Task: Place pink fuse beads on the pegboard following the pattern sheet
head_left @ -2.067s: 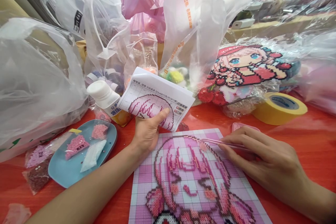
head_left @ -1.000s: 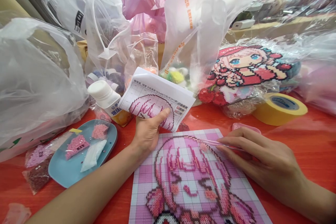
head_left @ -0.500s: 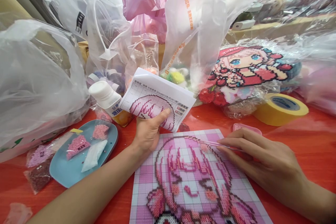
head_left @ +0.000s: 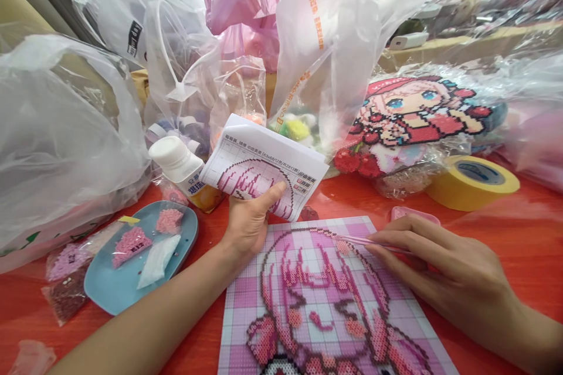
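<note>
My left hand (head_left: 248,220) is closed around a folded paper pattern (head_left: 259,167), thumb on its printed face drawing. In my right hand (head_left: 453,269) a pair of pink tweezers (head_left: 373,242) is pinched, its tips touching the upper right of the bead picture. That bead picture (head_left: 325,304) shows a face with pink hair and a dark outline, laid out on a pegboard (head_left: 244,299) with pink and white squares. Bare squares show inside the hair and face. Whether a bead sits between the tweezer tips is too small to tell.
On the left lies a blue plate (head_left: 105,287) with bags of pink beads (head_left: 131,246). A white-capped bottle (head_left: 185,173) stands behind it. Yellow tape (head_left: 470,183), a small pink tray (head_left: 416,214) and a finished bead figure (head_left: 422,111) are at right. Plastic bags (head_left: 329,41) crowd the back.
The hands, paper and tweezers hold almost the same position. Only a very slight shift of the whole view shows.
</note>
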Demonstrator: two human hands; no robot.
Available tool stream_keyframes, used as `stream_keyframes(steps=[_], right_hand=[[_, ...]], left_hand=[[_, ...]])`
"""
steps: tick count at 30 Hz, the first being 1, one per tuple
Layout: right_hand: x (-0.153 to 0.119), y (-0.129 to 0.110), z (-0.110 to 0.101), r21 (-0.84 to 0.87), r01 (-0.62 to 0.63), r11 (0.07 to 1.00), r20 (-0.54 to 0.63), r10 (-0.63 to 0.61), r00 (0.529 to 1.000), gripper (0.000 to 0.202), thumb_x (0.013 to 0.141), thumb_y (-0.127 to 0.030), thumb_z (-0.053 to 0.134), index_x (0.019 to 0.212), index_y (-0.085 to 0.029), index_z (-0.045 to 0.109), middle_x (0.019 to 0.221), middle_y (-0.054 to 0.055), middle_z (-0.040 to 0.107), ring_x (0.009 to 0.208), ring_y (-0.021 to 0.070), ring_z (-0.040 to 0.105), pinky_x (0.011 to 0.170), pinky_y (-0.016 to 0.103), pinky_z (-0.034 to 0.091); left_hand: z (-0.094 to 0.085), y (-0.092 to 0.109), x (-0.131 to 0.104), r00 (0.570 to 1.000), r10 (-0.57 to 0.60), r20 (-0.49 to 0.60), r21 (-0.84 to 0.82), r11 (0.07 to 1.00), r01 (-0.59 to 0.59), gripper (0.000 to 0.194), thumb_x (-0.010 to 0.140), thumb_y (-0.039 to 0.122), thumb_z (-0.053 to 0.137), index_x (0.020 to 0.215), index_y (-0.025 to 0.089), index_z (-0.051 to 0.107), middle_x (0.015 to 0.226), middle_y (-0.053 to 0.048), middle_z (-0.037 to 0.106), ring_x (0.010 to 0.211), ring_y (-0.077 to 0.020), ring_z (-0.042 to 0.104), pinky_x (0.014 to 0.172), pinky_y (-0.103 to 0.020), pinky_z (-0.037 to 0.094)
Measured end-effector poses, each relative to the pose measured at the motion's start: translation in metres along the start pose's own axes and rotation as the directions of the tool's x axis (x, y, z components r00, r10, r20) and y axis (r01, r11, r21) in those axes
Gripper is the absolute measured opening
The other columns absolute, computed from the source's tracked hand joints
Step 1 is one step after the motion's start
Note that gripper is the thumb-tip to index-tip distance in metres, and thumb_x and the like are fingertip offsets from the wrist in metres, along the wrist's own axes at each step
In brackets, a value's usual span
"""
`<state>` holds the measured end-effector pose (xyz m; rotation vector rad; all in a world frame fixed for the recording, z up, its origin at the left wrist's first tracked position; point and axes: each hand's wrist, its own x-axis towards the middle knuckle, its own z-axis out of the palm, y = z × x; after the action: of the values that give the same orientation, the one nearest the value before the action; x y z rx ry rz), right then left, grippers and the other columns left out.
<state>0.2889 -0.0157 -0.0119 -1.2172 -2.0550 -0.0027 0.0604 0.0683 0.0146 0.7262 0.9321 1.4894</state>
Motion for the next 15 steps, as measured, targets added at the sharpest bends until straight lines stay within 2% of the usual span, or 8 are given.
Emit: stream_keyframes(steps=[4, 15], right_hand=[[0.0009, -0.0002, 0.0002, 0.016, -0.004, 1.0, -0.008, 0.004, 1.0, 0.012, 0.093, -0.028, 0.058, 0.09, -0.023, 0.068, 0.078, 0.001, 0.065, 0.056, 0.008, 0.058, 0.049, 0.019, 0.044], [-0.0022, 0.0016, 0.0003, 0.025, -0.011, 1.0, -0.006, 0.011, 1.0, 0.01, 0.092, -0.025, 0.058, 0.092, -0.023, 0.067, 0.08, 0.001, 0.065, 0.058, 0.0084, 0.058, 0.05, 0.02, 0.044]], left_hand=[[-0.0001, 0.0001, 0.0003, 1.0, 0.008, -0.002, 0.001, 1.0, -0.008, 0.057, 0.054, 0.01, 0.087, 0.106, 0.023, 0.065, 0.101, -0.002, 0.078, 0.121, -0.027, 0.061, 0.108, -0.044, 0.043], [0.0007, 0.0005, -0.0008, 1.0, 0.029, 0.001, -0.009, 1.0, -0.029, 0.057, 0.057, 0.005, 0.084, 0.107, 0.025, 0.065, 0.107, -0.001, 0.076, 0.124, -0.0264, 0.059, 0.107, -0.044, 0.045]])
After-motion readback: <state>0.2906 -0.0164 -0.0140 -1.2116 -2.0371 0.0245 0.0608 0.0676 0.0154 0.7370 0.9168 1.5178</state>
